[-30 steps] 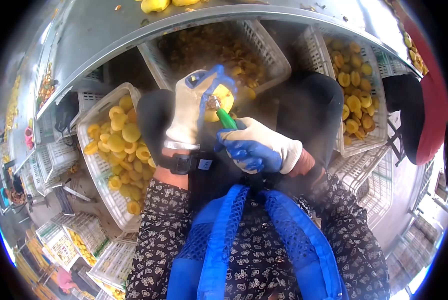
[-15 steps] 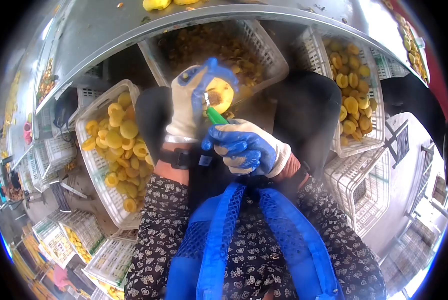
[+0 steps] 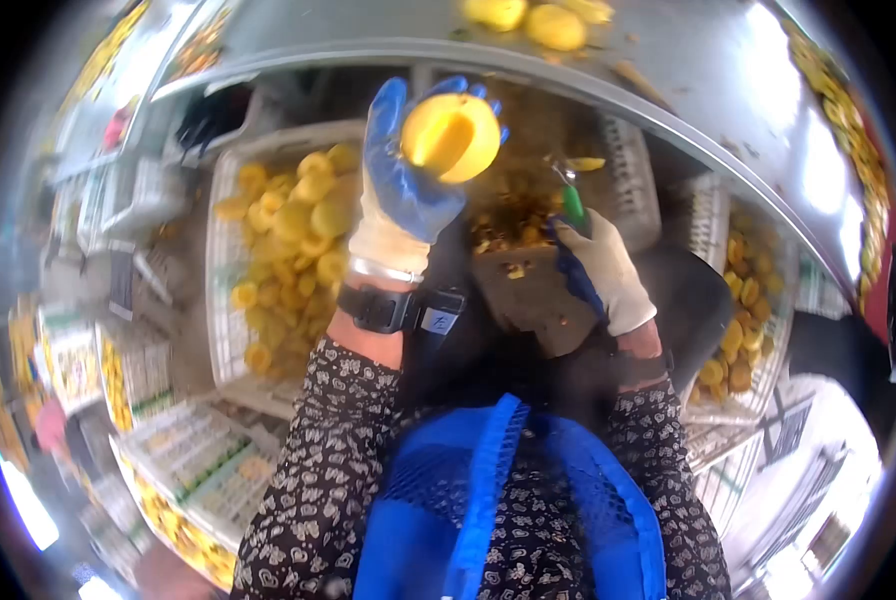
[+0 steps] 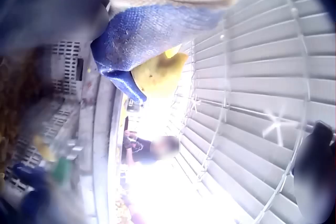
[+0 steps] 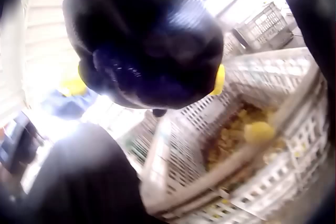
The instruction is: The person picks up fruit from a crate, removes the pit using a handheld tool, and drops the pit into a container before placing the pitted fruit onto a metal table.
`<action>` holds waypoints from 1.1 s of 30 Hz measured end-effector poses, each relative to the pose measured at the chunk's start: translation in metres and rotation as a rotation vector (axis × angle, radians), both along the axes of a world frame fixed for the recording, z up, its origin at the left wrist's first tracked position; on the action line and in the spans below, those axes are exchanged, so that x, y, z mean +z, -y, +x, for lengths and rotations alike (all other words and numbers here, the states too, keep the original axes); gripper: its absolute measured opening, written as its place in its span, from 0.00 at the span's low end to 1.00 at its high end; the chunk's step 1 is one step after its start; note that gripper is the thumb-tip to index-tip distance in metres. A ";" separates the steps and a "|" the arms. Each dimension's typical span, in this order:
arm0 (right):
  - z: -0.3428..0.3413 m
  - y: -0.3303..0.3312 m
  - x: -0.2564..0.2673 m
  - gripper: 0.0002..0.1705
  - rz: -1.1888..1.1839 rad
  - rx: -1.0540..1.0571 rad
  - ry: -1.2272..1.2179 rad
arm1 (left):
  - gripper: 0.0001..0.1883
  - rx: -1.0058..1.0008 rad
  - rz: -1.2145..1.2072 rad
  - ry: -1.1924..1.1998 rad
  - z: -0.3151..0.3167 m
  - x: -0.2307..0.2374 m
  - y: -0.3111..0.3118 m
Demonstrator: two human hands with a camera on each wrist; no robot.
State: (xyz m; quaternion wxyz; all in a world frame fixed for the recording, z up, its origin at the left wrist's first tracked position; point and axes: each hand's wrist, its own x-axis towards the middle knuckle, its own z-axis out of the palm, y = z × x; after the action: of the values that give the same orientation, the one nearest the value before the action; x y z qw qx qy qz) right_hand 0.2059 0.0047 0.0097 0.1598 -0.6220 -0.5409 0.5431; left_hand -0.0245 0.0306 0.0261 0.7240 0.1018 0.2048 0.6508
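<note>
In the head view my left hand (image 3: 404, 180), in a blue and cream glove, grips a yellow peach half (image 3: 451, 138) with its hollow facing up. The left wrist view shows part of that fruit (image 4: 160, 75) beside the blue-coated fingers. Off to the right, my right hand (image 3: 603, 265) holds a tool by its green handle (image 3: 573, 204), and a yellow piece (image 3: 584, 163) lies at the metal tip. In the right wrist view the dark glove (image 5: 144, 40) hides most of the tool.
A white crate (image 3: 220, 290) of yellow fruit halves stands at the left, another (image 3: 774, 372) at the right. Between them, under the metal table edge (image 3: 368, 50), a crate (image 3: 633, 185) holds scraps. Whole yellow fruits (image 3: 556, 27) lie on the table.
The hands have moved apart: the left raised with the fruit, the right shifted right with the tool out of the hollow. The head view has turned, and a yellow piece shows at the tool tip.
</note>
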 end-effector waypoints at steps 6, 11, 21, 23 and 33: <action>0.006 0.006 -0.081 0.23 0.079 0.261 0.376 | 0.26 0.477 -0.003 -1.206 -0.107 -0.053 0.088; 0.008 0.015 -0.055 0.21 0.023 0.152 0.319 | 0.22 0.471 -0.369 -1.457 -0.189 -0.136 0.209; -0.005 0.027 -0.054 0.20 -0.017 0.135 0.330 | 0.16 -0.094 -0.793 -2.101 -0.172 -0.245 0.261; -0.005 0.031 -0.055 0.21 -0.066 0.137 0.298 | 0.15 -0.130 -0.629 -2.344 -0.166 -0.259 0.262; 0.014 0.028 -0.065 0.23 0.080 -0.004 0.250 | 0.17 -0.687 -0.483 -2.316 -0.181 -0.275 0.246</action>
State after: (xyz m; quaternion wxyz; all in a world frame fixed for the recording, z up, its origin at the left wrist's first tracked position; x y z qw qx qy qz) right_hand 0.2202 -0.0237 -0.0552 0.1168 -0.6790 -0.5767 0.4389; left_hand -0.2058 -0.2153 -0.2490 0.2491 0.5309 0.8035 -0.1020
